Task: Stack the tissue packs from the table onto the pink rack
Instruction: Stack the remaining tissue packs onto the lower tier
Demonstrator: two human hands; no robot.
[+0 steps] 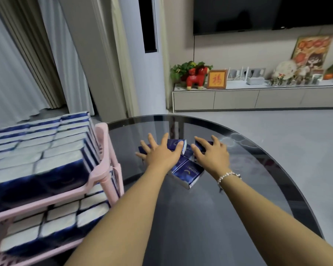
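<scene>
A small cluster of tissue packs (187, 172) lies at the centre of the frame on the table (210, 217), jumbled, some tilted against each other. The left hand (161, 152) lies spread, fingers straight and fanned, on the far-left pack (176, 145); the right hand (212, 153) rests with fingers extended and slightly bent over another pack (202, 145) just right of it. Neither hand has closed round anything.

The step looks like gathering the last packs. To do it well, I would square the loose packs together first, then squeeze them from both sides rather than from above, since the soft filling gives under pressure and the film wrap is likely slick. The nearest pack, lying askew, should be pulled into line so it is not left behind.

The packs are soft rectangular blocks in glossy dark blue film with white ends. The table is dark, rounded and glass-topped, reflecting the room, so packs should slide easily. At the left of the frame the rack (108, 164) is pale pink plastic with tubular posts; its two visible tiers are already packed tight with blue-and-white packs, leaving little room, so new ones probably go on top.
</scene>
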